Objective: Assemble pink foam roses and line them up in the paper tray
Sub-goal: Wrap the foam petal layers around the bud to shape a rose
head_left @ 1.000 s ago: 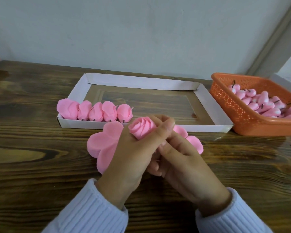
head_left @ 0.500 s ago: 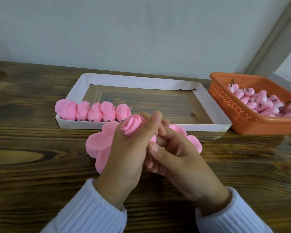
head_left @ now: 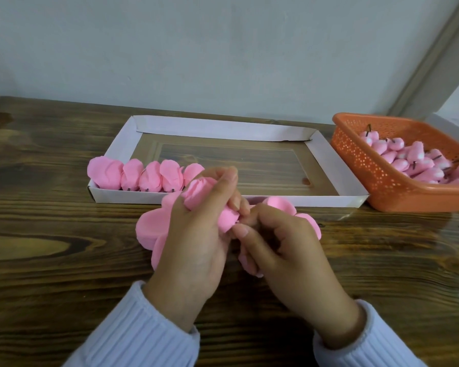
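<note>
My left hand (head_left: 194, 242) grips a pink foam rose bud (head_left: 200, 193), fingers curled round it just in front of the paper tray (head_left: 337, 168). My right hand (head_left: 281, 250) pinches a pink petal (head_left: 227, 219) against the bud's base. Flat pink petal sheets (head_left: 150, 229) lie on the table under both hands, partly hidden. Several finished pink roses (head_left: 138, 174) stand in a row along the tray's near left edge.
An orange perforated basket (head_left: 355, 157) with several pink buds (head_left: 414, 165) on dark stems sits at the right, touching the tray's corner. The wooden table (head_left: 51, 260) meets a pale wall behind. A white object (head_left: 453, 125) lies behind the basket.
The bud has tilted and shifted left toward the row in the tray. My right hand has moved its fingers onto a petal at the bud's base.
</note>
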Motion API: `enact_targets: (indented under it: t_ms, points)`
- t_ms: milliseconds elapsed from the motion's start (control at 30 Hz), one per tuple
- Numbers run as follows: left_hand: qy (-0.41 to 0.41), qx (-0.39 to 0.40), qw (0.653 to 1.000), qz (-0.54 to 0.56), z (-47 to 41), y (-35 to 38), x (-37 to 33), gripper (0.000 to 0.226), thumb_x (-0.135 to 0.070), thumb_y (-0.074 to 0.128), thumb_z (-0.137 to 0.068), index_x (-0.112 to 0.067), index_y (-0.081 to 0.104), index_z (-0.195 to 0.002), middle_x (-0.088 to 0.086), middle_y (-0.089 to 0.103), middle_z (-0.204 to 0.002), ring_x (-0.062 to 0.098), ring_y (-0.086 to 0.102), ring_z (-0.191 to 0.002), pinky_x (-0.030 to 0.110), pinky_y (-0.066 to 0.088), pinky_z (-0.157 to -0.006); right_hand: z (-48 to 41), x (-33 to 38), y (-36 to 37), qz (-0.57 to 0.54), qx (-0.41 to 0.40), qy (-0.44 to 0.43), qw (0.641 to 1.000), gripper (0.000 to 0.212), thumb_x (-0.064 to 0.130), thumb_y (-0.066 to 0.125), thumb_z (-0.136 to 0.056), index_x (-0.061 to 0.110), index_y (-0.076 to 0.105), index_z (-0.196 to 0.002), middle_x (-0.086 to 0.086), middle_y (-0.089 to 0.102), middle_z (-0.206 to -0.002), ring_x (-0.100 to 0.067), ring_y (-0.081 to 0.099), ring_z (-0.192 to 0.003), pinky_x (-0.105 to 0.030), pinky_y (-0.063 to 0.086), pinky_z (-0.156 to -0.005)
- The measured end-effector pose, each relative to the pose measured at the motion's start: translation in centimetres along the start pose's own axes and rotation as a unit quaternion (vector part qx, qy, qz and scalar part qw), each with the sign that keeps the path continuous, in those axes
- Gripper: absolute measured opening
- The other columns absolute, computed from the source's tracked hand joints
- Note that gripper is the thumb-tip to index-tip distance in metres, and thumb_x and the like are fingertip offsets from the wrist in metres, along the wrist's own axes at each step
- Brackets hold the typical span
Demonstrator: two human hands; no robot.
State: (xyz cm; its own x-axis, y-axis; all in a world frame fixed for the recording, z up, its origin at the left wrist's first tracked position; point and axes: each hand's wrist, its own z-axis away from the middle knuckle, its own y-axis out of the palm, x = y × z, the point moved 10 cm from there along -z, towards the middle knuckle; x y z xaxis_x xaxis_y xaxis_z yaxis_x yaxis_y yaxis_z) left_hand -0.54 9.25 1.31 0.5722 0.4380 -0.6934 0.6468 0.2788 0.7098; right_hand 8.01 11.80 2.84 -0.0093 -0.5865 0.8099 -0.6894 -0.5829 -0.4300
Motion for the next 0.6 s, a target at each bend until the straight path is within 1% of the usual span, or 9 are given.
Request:
enact_targets:
  t_ms: [100, 200, 300, 367, 433, 500, 533, 567, 600]
  points:
    - [-0.021, -0.033, 0.998, 0.047, -0.4, -0.8, 0.3, 0.013, -0.025, 0.069, -0.068, -0.019, 0.058, -0.070, -0.006, 0.045, -0.052, 0.007, 0.049, -0.048, 0.019, 0.043, -0.043, 0.0, 0.3, 0.1, 0.036, 0.002, -0.010, 0.999, 0.020, 0.021, 0.057, -0.091, 0.011, 0.059, -0.073, 0.009, 0.055, -0.054, -0.007, 0.053, -0.050, -0.023, 0.044, -0.053]
    - [-0.033, -0.051, 0.996, 0.064, -0.6, -1.3, 0.4, 0.028, -0.030, 0.070, -0.063, -0.020, 0.048, -0.078, -0.010, 0.040, -0.048, 0.005, 0.045, -0.047, 0.020, 0.042, -0.048, -0.1, 0.5, 0.2, 0.056, 0.007, -0.022, 0.998, 0.020, 0.014, 0.059, -0.093, 0.019, 0.058, -0.073, 0.020, 0.052, -0.057, -0.003, 0.053, -0.057, -0.016, 0.041, -0.058]
    - [-0.029, -0.068, 0.994, 0.086, -0.5, -1.7, 0.4, 0.023, -0.030, 0.068, -0.066, -0.019, 0.050, -0.073, -0.009, 0.039, -0.046, 0.006, 0.049, -0.048, 0.025, 0.043, -0.061, -0.1, 0.5, 0.4, 0.051, 0.008, -0.018, 0.998, 0.023, 0.014, 0.058, -0.093, 0.026, 0.056, -0.074, 0.021, 0.054, -0.058, -0.003, 0.056, -0.059, -0.015, 0.041, -0.060]
    - [-0.027, -0.065, 0.993, 0.092, -0.5, -1.7, 0.3, 0.015, -0.031, 0.065, -0.071, -0.019, 0.056, -0.070, -0.009, 0.040, -0.046, 0.008, 0.055, -0.054, 0.028, 0.044, -0.066, -0.1, 0.2, 0.2, 0.005, -0.010, 0.003, 1.000, 0.017, 0.019, 0.054, -0.092, 0.029, 0.057, -0.080, 0.015, 0.059, -0.061, -0.006, 0.058, -0.057, -0.017, 0.043, -0.059]
    - [-0.024, -0.052, 0.996, 0.069, -0.5, -1.5, 0.3, 0.016, -0.036, 0.061, -0.075, -0.021, 0.061, -0.070, -0.009, 0.042, -0.048, 0.008, 0.059, -0.060, 0.031, 0.048, -0.068, 0.0, -0.2, 0.1, -0.080, -0.026, 0.025, 0.996, 0.008, 0.024, 0.056, -0.090, 0.027, 0.059, -0.097, 0.011, 0.065, -0.076, -0.007, 0.061, -0.060, -0.019, 0.047, -0.059]
    - [-0.008, -0.038, 0.999, 0.007, -0.3, -0.9, 0.1, 0.018, -0.041, 0.061, -0.075, -0.024, 0.066, -0.068, -0.010, 0.049, -0.053, 0.008, 0.065, -0.067, 0.034, 0.053, -0.062, 0.1, -0.3, 0.6, -0.138, -0.021, 0.035, 0.990, 0.025, 0.031, 0.061, -0.085, 0.029, 0.056, -0.109, 0.013, 0.067, -0.095, -0.006, 0.065, -0.072, -0.020, 0.049, -0.061]
    - [0.007, -0.028, 0.999, -0.029, -0.1, -0.5, -0.1, 0.019, -0.043, 0.063, -0.075, -0.027, 0.068, -0.067, -0.010, 0.055, -0.058, 0.008, 0.067, -0.073, 0.035, 0.054, -0.060, 0.1, -0.2, 0.9, -0.147, -0.018, 0.031, 0.988, 0.029, 0.033, 0.063, -0.083, 0.031, 0.056, -0.111, 0.013, 0.066, -0.100, -0.007, 0.066, -0.077, -0.023, 0.051, -0.063]
    - [0.019, -0.019, 0.998, -0.065, 0.1, -0.1, -0.3, 0.019, -0.045, 0.066, -0.075, -0.029, 0.069, -0.067, -0.010, 0.061, -0.064, 0.008, 0.069, -0.078, 0.038, 0.054, -0.063, 0.1, 0.0, 1.1, -0.155, -0.020, 0.026, 0.987, 0.029, 0.032, 0.065, -0.083, 0.032, 0.056, -0.111, 0.012, 0.066, -0.101, -0.008, 0.066, -0.081, -0.025, 0.052, -0.065]
    - [0.025, -0.009, 0.995, -0.095, 0.2, 0.1, -0.3, 0.018, -0.049, 0.067, -0.073, -0.031, 0.071, -0.071, -0.009, 0.068, -0.072, 0.010, 0.069, -0.079, 0.044, 0.051, -0.068, 0.1, 0.0, 1.2, -0.168, -0.025, 0.025, 0.985, 0.028, 0.027, 0.067, -0.084, 0.031, 0.056, -0.110, 0.010, 0.066, -0.099, -0.008, 0.065, -0.080, -0.023, 0.051, -0.064]
